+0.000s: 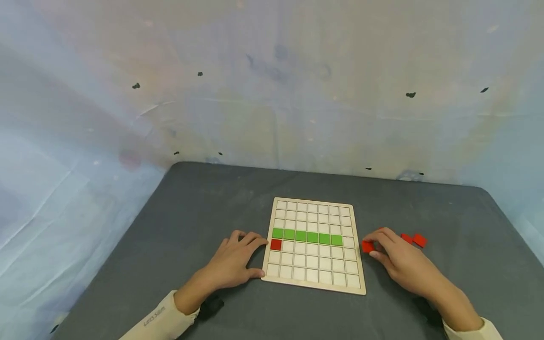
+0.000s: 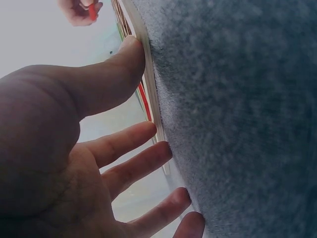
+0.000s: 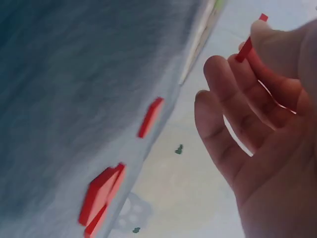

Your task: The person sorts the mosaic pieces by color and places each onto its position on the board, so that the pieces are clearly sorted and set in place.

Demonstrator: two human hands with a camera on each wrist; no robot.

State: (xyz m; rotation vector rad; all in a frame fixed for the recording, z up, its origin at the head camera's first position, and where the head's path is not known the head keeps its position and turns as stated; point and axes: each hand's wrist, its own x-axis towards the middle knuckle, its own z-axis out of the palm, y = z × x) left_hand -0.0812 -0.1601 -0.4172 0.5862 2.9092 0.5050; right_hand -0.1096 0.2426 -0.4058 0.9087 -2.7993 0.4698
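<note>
A wooden grid board (image 1: 314,286) lies on the dark table, with a row of several green tiles (image 1: 312,237) and one red tile (image 1: 276,244) at the left end of the row below. My left hand (image 1: 231,262) touches the board's left edge, fingers spread; in the left wrist view the thumb and fingertips of the left hand (image 2: 99,144) rest along that edge. Just right of the board, my right hand (image 1: 403,264) pinches a red tile (image 1: 367,246) between thumb and fingers. The right wrist view shows the right hand (image 3: 262,109) holding the thin red tile (image 3: 245,48) above the table.
Loose red tiles (image 1: 419,240) lie on the table (image 1: 459,231) beyond the right hand, some overlapping in the right wrist view. A pale patterned cloth (image 1: 297,118) hangs behind the table and along its left side.
</note>
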